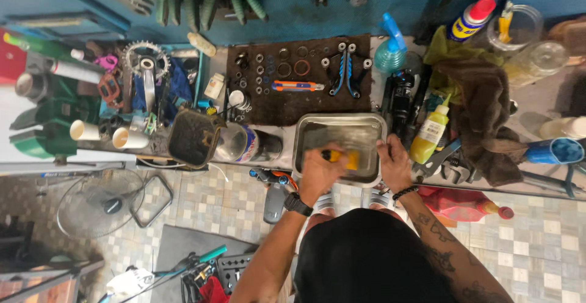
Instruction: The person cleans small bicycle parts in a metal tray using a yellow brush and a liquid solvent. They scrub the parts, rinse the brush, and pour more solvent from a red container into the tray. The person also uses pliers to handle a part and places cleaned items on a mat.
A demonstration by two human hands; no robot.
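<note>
- The metal tray [339, 133] has open floor at its far half.
- Left, a bottle on its side [244, 144] and a dirty square tub [194, 137] crowd it.
- Right, a yellow squeeze bottle [429, 133] and a brown rag [482, 113] block passage.

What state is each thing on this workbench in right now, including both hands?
left hand: closed around a yellow-handled tool, inside the tray
right hand: gripping the tray's right rim
metal tray: upright on the bench edge, wet-looking inside
yellow-handled tool: held, lying low in the tray
yellow squeeze bottle: capped, leaning
brown rag: crumpled
utility knife: lying flat on the mat
</note>
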